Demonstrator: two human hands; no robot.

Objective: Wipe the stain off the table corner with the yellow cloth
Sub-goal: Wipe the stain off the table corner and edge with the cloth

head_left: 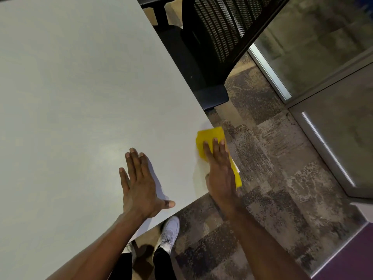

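Note:
The yellow cloth lies folded on the near right corner of the pale grey table, part of it hanging past the edge. My right hand presses flat on the cloth with straight fingers and covers its middle. To its left, my left hand rests flat on the bare tabletop, fingers together and thumb spread toward the near edge. No stain shows; the corner lies under the cloth and hand.
A black mesh office chair stands close against the table's right edge. Patterned carpet lies to the right, bounded by a glass partition with a metal frame. My white shoe is below the near edge.

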